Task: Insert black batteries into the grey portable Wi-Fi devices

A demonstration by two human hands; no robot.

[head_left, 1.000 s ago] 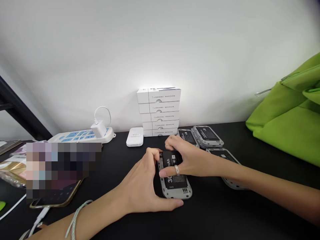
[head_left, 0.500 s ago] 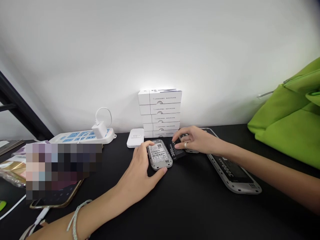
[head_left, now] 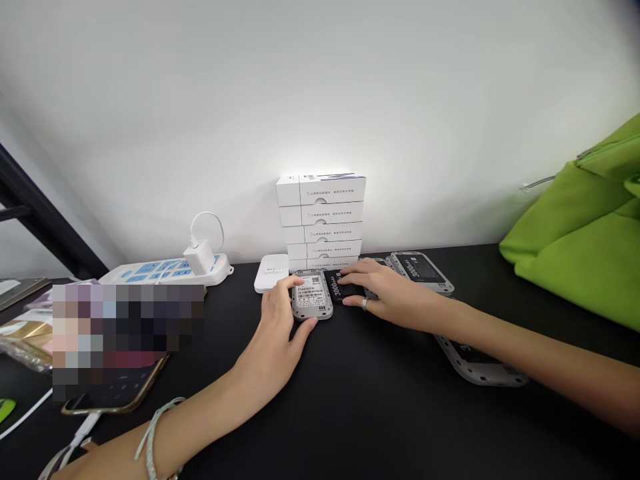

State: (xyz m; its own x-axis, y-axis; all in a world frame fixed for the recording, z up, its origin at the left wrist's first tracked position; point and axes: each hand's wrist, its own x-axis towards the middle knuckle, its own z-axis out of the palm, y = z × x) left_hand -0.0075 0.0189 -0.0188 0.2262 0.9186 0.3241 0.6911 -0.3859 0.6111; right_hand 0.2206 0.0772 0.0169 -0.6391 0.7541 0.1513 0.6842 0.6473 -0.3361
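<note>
My left hand is closed on a small grey device body with its back off. The index finger lies over its left side and the thumb is at its lower edge. A white printed label fills the inside of the device. Just to the right, a flat black battery marked 3000mAh lies near the table surface. My right hand holds the battery, fingers over its top right part and thumb at the near edge. The fingers partly cover another open grey device behind them.
Two more open devices with black batteries, one farther back and one nearer, lie right. Behind stand stacked white boxes and a white device. Left are a power strip and phone; right, a green bag.
The labelled device has moved back and slightly left with my left hand. My right hand and the battery have moved with it, closer to the boxes. The rear right device is now uncovered.
</note>
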